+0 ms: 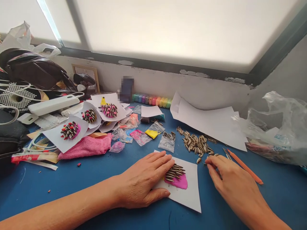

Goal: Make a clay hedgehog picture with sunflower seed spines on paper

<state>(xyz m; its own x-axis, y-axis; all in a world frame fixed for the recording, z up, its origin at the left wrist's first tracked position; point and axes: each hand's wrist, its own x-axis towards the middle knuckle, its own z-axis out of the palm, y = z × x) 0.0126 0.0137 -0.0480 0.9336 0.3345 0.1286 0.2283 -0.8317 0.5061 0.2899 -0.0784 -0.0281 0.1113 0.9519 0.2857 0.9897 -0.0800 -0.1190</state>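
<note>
My left hand [146,179] lies flat with fingers stretched over a white paper card [192,198], partly hiding what is on it. On the card is a pink clay shape [179,182] with rows of striped sunflower seeds [175,172] stuck into it, pointing right. A bit of yellow shows by my fingers. To the right of the card, my right hand [232,179] pinches a sunflower seed [205,164] between thumb and fingertips; only its tip shows. Just beyond those fingers lies a loose pile of sunflower seeds [195,142].
An orange craft knife [247,167] lies right of my right hand. White paper sheets [206,121] and a plastic bag [278,131] stand behind. Small clay packets [153,130], a pink cloth [86,147] and finished seed-covered cards [69,131] crowd the left.
</note>
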